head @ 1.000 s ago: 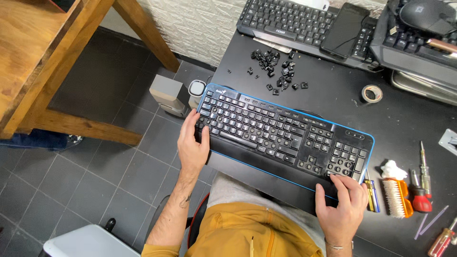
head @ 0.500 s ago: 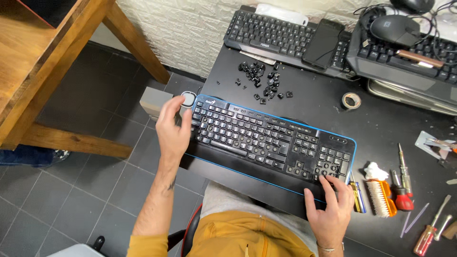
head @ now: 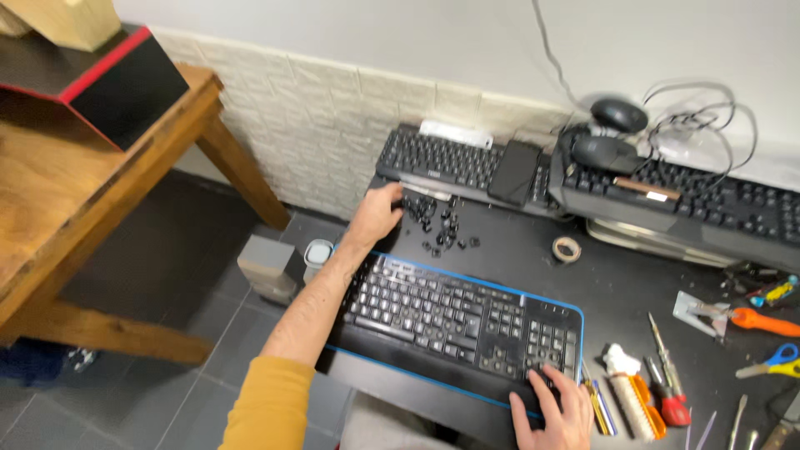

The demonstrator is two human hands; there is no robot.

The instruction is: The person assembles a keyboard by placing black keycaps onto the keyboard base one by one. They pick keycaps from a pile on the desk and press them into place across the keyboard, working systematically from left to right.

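Two hands: left hand [head: 377,213] curled on loose keycaps [head: 433,221], grip unclear; right hand [head: 557,408], partly cropped, spread on keyboard [head: 454,321].

The blue-edged black plastic keyboard [head: 457,321] looks matt, the black bench [head: 517,258] smooth with slight sheen, the brown side table [head: 75,200] varnished wood.

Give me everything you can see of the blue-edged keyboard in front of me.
The keyboard is black plastic with a thin blue rim, full-size with a number pad at its right end. It lies flat on the black desk, angled slightly, front edge near the desk edge. The right hand rests on its lower right corner; the left forearm crosses its left end. Loose keycaps lie beyond it.
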